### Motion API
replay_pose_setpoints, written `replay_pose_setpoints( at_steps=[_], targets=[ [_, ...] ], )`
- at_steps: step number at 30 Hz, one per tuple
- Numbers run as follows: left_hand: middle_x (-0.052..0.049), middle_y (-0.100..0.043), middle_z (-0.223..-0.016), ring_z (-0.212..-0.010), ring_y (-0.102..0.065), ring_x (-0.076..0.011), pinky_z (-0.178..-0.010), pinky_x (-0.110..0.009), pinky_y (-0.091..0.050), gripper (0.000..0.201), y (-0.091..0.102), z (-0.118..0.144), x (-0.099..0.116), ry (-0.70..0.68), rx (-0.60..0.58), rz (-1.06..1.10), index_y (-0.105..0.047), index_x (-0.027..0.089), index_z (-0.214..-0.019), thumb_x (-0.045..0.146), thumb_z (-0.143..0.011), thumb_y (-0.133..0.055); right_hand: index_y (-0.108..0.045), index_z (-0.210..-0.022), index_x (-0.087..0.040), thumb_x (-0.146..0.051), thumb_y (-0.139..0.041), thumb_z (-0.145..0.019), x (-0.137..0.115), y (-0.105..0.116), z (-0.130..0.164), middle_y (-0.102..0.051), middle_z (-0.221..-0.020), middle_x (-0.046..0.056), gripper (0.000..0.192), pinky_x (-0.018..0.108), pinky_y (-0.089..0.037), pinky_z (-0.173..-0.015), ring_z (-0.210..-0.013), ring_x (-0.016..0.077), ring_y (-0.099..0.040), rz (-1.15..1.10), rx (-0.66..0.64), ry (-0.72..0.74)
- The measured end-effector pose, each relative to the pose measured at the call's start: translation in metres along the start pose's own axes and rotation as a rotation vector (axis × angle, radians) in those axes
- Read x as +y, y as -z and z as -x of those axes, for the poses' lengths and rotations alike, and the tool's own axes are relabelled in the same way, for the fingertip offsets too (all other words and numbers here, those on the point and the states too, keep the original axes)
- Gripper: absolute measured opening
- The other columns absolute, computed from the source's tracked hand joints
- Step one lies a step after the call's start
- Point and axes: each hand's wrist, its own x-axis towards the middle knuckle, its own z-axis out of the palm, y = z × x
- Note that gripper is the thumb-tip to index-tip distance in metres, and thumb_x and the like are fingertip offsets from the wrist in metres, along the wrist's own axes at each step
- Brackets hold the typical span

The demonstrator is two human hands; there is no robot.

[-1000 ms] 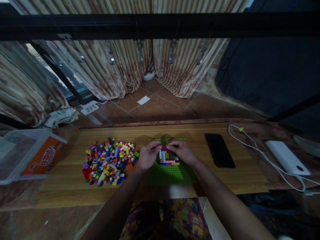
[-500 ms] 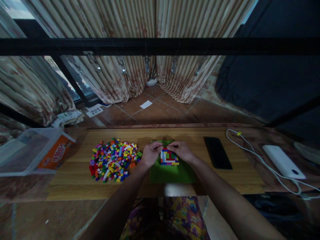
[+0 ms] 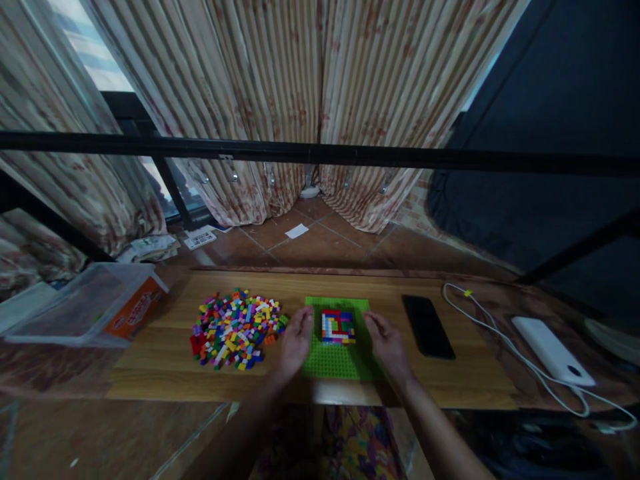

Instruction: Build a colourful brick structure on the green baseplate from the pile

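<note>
The green baseplate (image 3: 334,360) lies flat on the wooden table (image 3: 465,377), near its front edge and about midway along it. On the plate's far half sits a small square block build (image 3: 338,326) in red, white, blue, yellow and green rows.

The left hand (image 3: 296,340) rests at the plate's left edge, fingers stretched forward and loosely open, holding nothing; its fingertips lie level with the build, just beside it but not on it. The right hand (image 3: 387,340) mirrors it at the plate's right edge, also open and empty, with its fingers pointing forward and its heel over the plate's right border. The build stands between the two hands, touched by neither.

Left of the left hand, a loose pile of small coloured bricks (image 3: 235,328) is spread on the table, its nearest pieces close to the hand. Farther left a clear plastic box (image 3: 80,310) with an orange label sits at the table's end. To the right of the plate a black phone (image 3: 428,327) lies face up, and beyond it a white cable (image 3: 505,347) runs to a white power bank (image 3: 553,350). Striped curtains (image 3: 300,100) hang behind the table above a tiled floor (image 3: 320,243).
</note>
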Motion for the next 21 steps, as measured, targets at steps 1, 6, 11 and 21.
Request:
replay_pose_setpoints(
  at_steps=[1,6,11,21],
  targets=[
    [-0.009,-0.064,-0.121,-0.114,-0.059,-0.0206,-0.103,-0.038,-0.043,0.039,-0.002,0.011,-0.002,0.024,-0.015,0.027,-0.059,0.019,-0.115,0.046,-0.088,-0.050,-0.067,-0.103,-0.015,-0.055,-0.052,-0.084,0.003,0.001,0.011,-0.072,-0.102,0.012,0.046,0.040,-0.050,-0.087,-0.098,0.0268,-0.065,0.013,-0.012,0.001],
    [-0.010,-0.055,-0.136,-0.124,-0.053,-0.0200,-0.107,-0.038,-0.041,0.051,-0.016,0.051,-0.009,0.036,-0.168,0.169,-0.044,0.020,-0.132,0.049,-0.090,-0.046,-0.064,-0.113,-0.017,-0.051,-0.049,-0.088,0.015,-0.001,0.052,-0.067,-0.116,0.014,0.045,0.046,-0.045,-0.096,-0.108,0.0280,-0.062,0.156,-0.039,0.014],
    [-0.010,-0.052,-0.138,-0.126,-0.050,-0.0193,-0.106,-0.037,-0.041,0.050,-0.011,0.062,-0.006,-0.018,-0.203,0.063,-0.041,0.020,-0.136,0.041,-0.090,-0.046,-0.060,-0.120,-0.017,-0.051,-0.049,-0.087,0.023,-0.001,0.053,-0.063,-0.122,0.014,0.049,0.048,-0.042,-0.101,-0.114,0.0283,-0.058,0.218,-0.097,0.048],
    [-0.009,-0.050,-0.139,-0.128,-0.045,-0.0220,-0.111,-0.041,-0.036,0.070,-0.003,0.073,-0.010,-0.183,-0.227,-0.283,-0.039,0.021,-0.140,0.007,-0.073,-0.053,-0.055,-0.125,-0.017,-0.049,-0.054,-0.083,0.030,-0.002,0.060,-0.060,-0.122,0.013,0.052,0.047,-0.041,-0.100,-0.114,0.0291,-0.054,0.364,-0.141,0.261]
  ],
)
